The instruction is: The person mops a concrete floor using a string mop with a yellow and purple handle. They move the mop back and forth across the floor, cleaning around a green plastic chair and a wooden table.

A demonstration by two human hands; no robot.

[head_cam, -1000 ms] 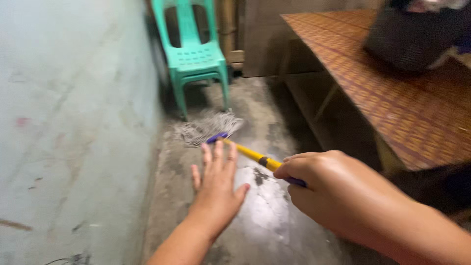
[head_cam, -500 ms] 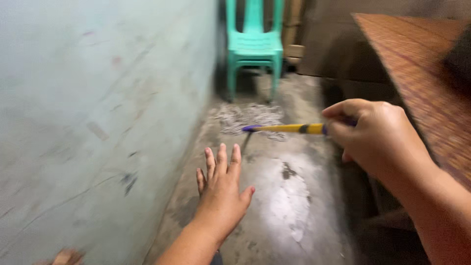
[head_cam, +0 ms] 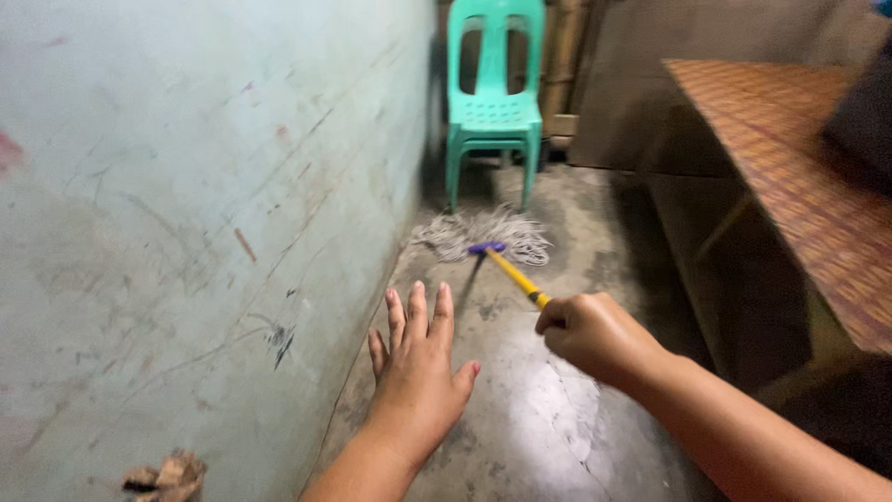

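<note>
Grey concrete floor (head_cam: 548, 428), mop head (head_cam: 483, 232), green chair (head_cam: 492, 102)

Dim indoor light with a pale glare patch on the wet concrete floor (head_cam: 548, 418) just below the right hand (head_cam: 595, 336), deep shadow beyond and to its right, slight motion blur throughout, and soft, stretched detail toward the frame edges.
</note>
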